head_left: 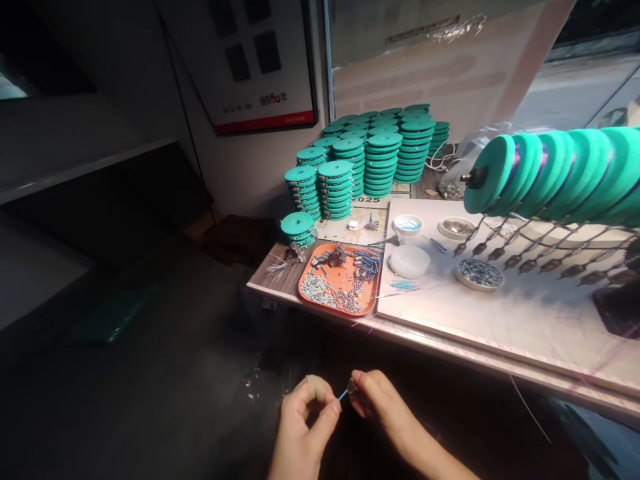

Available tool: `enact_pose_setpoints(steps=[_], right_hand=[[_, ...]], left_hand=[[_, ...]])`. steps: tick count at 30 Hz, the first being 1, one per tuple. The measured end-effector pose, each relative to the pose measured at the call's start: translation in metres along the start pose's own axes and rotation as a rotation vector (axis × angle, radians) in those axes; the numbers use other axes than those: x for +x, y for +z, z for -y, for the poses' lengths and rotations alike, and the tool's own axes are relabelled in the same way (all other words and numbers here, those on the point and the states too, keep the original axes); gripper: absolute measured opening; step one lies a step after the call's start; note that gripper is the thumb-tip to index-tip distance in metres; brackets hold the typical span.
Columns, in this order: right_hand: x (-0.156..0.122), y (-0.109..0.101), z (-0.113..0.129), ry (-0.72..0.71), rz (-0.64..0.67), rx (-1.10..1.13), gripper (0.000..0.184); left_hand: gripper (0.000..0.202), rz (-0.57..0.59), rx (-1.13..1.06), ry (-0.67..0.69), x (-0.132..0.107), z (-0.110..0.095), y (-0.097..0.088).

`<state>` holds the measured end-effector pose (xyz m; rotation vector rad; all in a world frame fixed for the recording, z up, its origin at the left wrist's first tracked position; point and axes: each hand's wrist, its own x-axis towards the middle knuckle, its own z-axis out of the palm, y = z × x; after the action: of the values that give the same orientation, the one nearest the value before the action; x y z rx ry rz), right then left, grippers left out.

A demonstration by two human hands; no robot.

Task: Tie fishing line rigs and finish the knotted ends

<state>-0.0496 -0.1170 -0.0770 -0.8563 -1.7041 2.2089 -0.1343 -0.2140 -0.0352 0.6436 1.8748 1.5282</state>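
Below the table's front edge, my left hand [309, 420] is closed in a pinch on one end of a thin blue stick [343, 395]. There is a light wrap around one of its fingers. Facing it, my right hand [380, 403] is also closed, its thumb and fingertips pinching a small dark, shiny piece [352, 386] at the stick's other end. The fingers hide most of that piece, so its kind does not show. Nearest to the hands on the table is an orange tray [340, 309] with small metal parts, blue pieces and pale tubes.
Stacks of green foam spools [385, 140] stand at the back. More green spools [530, 167] hang on a rod at right, with weights dangling on lines. On a pale board [440, 313] are a white dish of grey beads [479, 275], other small dishes and a translucent lid [409, 261].
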Motion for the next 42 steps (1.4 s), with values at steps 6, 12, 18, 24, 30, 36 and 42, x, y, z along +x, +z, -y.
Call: enact_pose_setpoints(steps=[6,12,18,24,30,36,42], right_hand=[[0.006,0.01,0.0,0.006,0.035,-0.01,0.052],[0.017,0.034,-0.005,0.051,0.149,-0.013,0.051],[0.022,0.055,-0.007,0.113,0.187,-0.038,0.054],[0.023,0.06,-0.011,0.135,0.203,-0.053,0.054],[0.023,0.06,-0.013,0.141,0.193,-0.048,0.054],[0.022,0.058,-0.013,0.14,0.185,-0.019,0.055],[0.03,0.05,-0.013,0.278,0.214,0.251,0.055]], left_hand=[[0.02,-0.025,-0.016,-0.016,-0.001,0.008,-0.012],[0.022,-0.086,-0.001,-0.06,-0.007,0.019,-0.039],[0.021,-0.138,-0.012,-0.109,-0.014,0.026,-0.059],[0.019,-0.097,-0.028,-0.132,-0.016,0.032,-0.065],[0.019,-0.08,-0.03,-0.12,-0.014,0.036,-0.065],[0.022,-0.097,-0.022,-0.105,-0.014,0.035,-0.064],[0.021,-0.06,0.058,-0.042,-0.012,0.036,-0.062]])
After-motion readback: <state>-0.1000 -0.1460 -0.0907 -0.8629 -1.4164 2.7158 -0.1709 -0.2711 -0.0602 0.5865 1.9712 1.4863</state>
